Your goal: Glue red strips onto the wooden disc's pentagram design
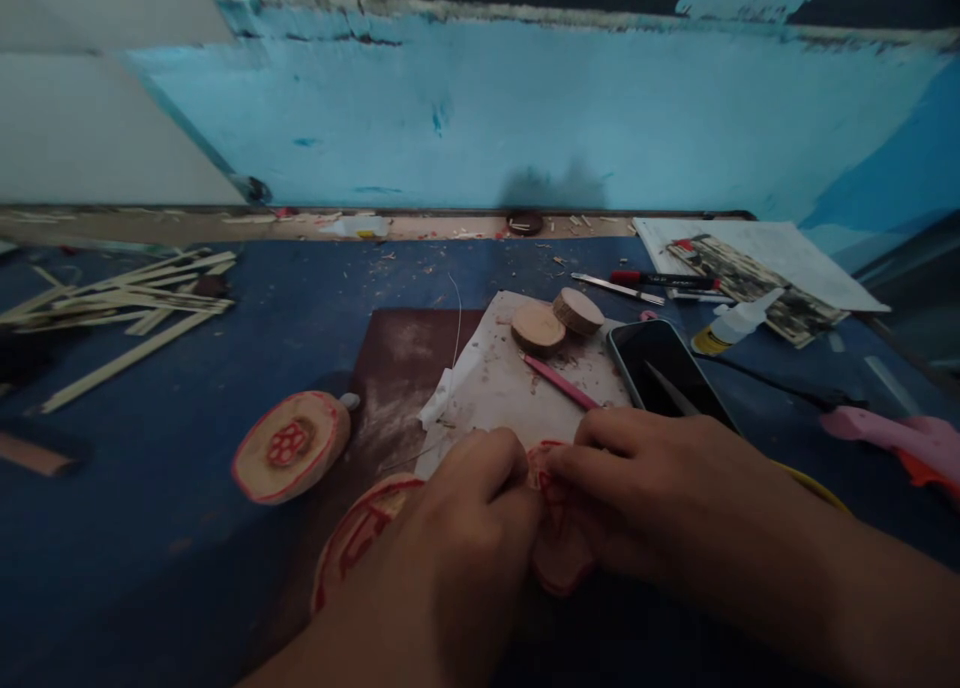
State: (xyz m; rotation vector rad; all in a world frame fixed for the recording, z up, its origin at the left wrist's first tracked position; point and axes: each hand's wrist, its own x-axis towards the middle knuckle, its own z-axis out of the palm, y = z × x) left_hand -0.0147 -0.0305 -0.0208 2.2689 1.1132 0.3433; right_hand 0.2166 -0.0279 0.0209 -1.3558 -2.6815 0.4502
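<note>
Near the bottom centre, my left hand (469,533) is closed, with its fingertips at the left edge of a wooden piece with red markings (562,553). My right hand (652,478) grips that same piece from the right, its fingers bent over the top. Partly behind my left wrist lies another red-marked wooden disc (356,538). Farther left is a round piece (292,446) with a red rim and a red flower-like pattern. What my left fingertips pinch is hidden.
Two plain wood slices (538,326) and a pink pencil (559,380) lie on white paper (487,368). A phone (667,368), glue bottle (735,323) and pink glue gun (892,430) are at right. Wooden sticks (142,298) are piled at left.
</note>
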